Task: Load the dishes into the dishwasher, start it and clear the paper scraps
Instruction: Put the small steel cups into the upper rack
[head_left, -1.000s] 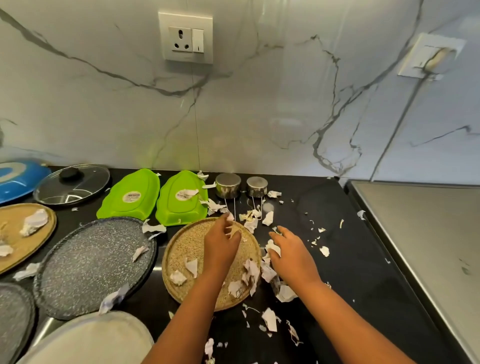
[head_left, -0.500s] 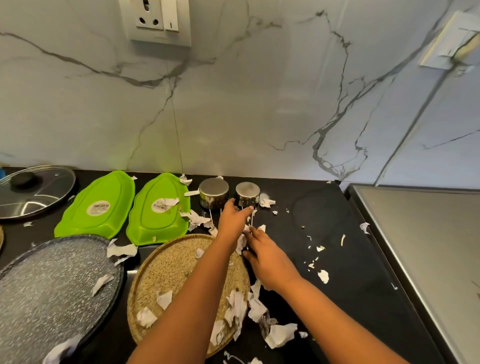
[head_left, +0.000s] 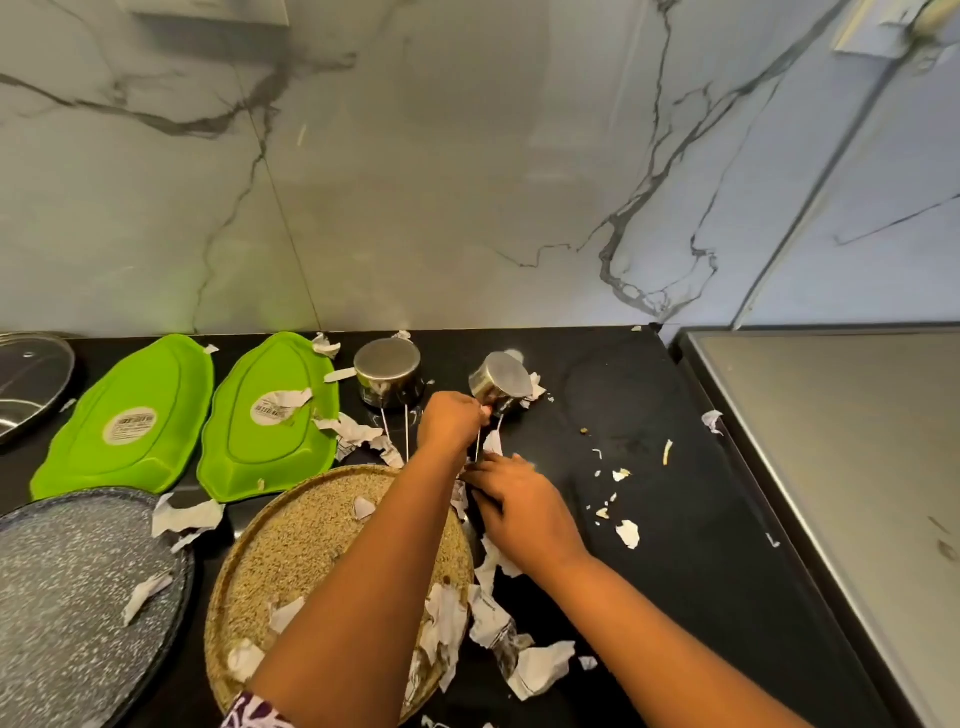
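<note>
Two small steel cups with wire handles stand at the back of the black counter (head_left: 649, 519). The left steel cup (head_left: 387, 366) is upside down. My left hand (head_left: 451, 423) pinches the wire handle of the right steel cup (head_left: 503, 382) and tilts it up off the counter. Just in front of it, my right hand (head_left: 519, 506) lies palm down with its fingertips curled on torn paper scraps (head_left: 491, 444). More scraps (head_left: 540, 667) litter the counter and the dishes. A round woven plate (head_left: 291, 551) lies under my left forearm.
Two green leaf-shaped plates (head_left: 130, 415) (head_left: 270, 415) lie upside down at the back left. A speckled grey plate (head_left: 67, 587) sits at the front left and a glass lid (head_left: 26, 379) at the far left. A steel surface (head_left: 841, 467) borders the counter on the right, below the marble wall.
Both hands have moved from the woven plate to the back of the counter. My left hand took the right steel cup's handle and tipped the cup. The view has shifted right.
</note>
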